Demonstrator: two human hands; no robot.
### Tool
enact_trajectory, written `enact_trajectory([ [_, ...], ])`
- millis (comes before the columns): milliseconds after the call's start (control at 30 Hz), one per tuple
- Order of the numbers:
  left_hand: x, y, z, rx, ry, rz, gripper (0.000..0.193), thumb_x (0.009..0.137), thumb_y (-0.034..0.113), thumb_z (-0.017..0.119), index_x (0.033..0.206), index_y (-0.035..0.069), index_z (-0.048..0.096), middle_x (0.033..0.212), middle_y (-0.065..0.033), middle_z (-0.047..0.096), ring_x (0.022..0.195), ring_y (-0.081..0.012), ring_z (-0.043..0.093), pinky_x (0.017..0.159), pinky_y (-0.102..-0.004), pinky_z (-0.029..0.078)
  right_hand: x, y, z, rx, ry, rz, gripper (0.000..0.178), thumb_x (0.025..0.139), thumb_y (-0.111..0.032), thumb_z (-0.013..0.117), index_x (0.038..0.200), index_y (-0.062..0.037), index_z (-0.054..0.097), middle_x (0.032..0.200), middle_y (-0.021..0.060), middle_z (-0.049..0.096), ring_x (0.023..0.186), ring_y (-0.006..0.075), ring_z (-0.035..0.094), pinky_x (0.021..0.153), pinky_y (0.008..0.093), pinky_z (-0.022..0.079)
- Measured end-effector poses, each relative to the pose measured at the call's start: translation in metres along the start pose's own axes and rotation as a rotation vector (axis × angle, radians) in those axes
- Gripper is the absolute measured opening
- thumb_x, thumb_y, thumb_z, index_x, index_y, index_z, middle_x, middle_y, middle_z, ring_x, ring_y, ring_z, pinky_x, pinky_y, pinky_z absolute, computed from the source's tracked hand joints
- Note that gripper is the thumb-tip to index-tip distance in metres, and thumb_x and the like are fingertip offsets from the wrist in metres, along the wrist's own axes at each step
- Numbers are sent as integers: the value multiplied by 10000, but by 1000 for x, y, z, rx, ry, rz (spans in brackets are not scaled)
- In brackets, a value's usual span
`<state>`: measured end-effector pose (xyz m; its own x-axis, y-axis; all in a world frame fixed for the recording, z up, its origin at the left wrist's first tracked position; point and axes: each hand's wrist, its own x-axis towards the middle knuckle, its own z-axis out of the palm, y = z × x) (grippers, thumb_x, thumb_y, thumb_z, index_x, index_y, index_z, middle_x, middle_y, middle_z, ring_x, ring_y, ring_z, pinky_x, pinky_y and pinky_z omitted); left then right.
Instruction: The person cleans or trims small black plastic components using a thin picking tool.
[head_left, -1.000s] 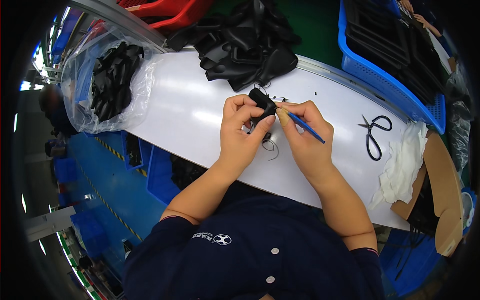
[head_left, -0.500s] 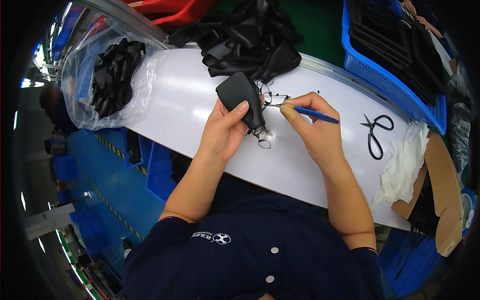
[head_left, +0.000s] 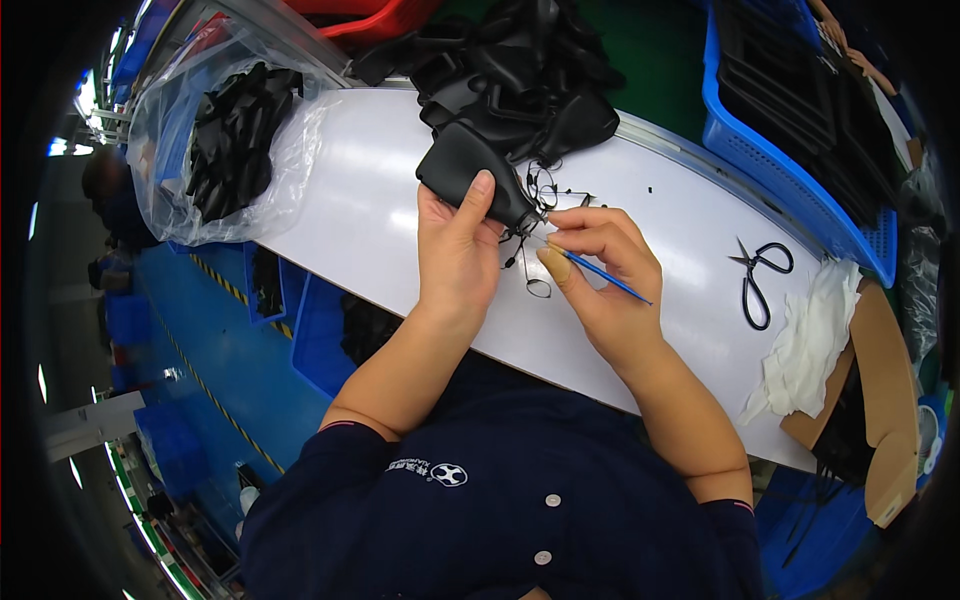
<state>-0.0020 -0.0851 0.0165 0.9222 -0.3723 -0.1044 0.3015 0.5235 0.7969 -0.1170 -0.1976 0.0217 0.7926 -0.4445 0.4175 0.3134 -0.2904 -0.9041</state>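
My left hand [head_left: 458, 245] is closed round a black moulded part [head_left: 462, 168] with a broad flat body and a narrow neck, its thumb on top. The neck points right and toward me. Pinched in my right hand [head_left: 625, 318] is a slim blue-handled tool [head_left: 618, 284], its thin tip close to the neck. A tan cover [head_left: 553, 264] wraps my right thumb. Thin black strips and loops [head_left: 545, 185] lie beyond the neck, and another black loop [head_left: 538, 288] lies just below it. Whether the tip touches the part is hard to see.
Black parts [head_left: 500, 80] are heaped at the far edge of the white table [head_left: 360, 180]. A clear bag [head_left: 300, 190] of black pieces stands left. Black scissors [head_left: 756, 280], white cloth [head_left: 805, 345], a cardboard box [head_left: 885, 400] and a blue basket [head_left: 790, 200] lie right.
The black part has turned so its neck points further right. My right hand has shifted left and down, bringing the tool to the neck's end. The view has shifted slightly.
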Motion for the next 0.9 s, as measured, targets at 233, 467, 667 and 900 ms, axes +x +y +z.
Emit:
enact_trajectory([
  [233,-9,-7,13,15,-19,78,335,946,58,615,1248,49,470,1136,-94,607,1040,-211,618,901,-346,516,-1,2,3,527,-1,503,169,896,-101,715,1012,-13,628,1083,90,659,875,105,624,745,245,529],
  [467,8,8,1,47,35,60,325,938,52,626,1232,22,491,1145,-92,612,1027,-181,623,937,-319,519,11,1,-15,432,62,414,150,918,-108,692,1001,-5,620,974,98,682,855,104,633,776,249,524],
  [667,5,19,-9,-17,-18,-301,313,965,82,590,1247,-18,499,1105,-115,625,983,-178,649,884,-283,575,22,8,-37,105,178,357,126,901,-103,703,944,6,657,1032,99,682,918,138,643,803,266,514],
  [900,-4,9,-4,-22,-146,-407,336,966,112,592,1267,19,474,1062,-118,623,960,-186,654,846,-300,585,10,12,-15,139,35,169,162,851,-109,748,956,-14,670,1197,145,630,1068,201,614,870,304,510],
])
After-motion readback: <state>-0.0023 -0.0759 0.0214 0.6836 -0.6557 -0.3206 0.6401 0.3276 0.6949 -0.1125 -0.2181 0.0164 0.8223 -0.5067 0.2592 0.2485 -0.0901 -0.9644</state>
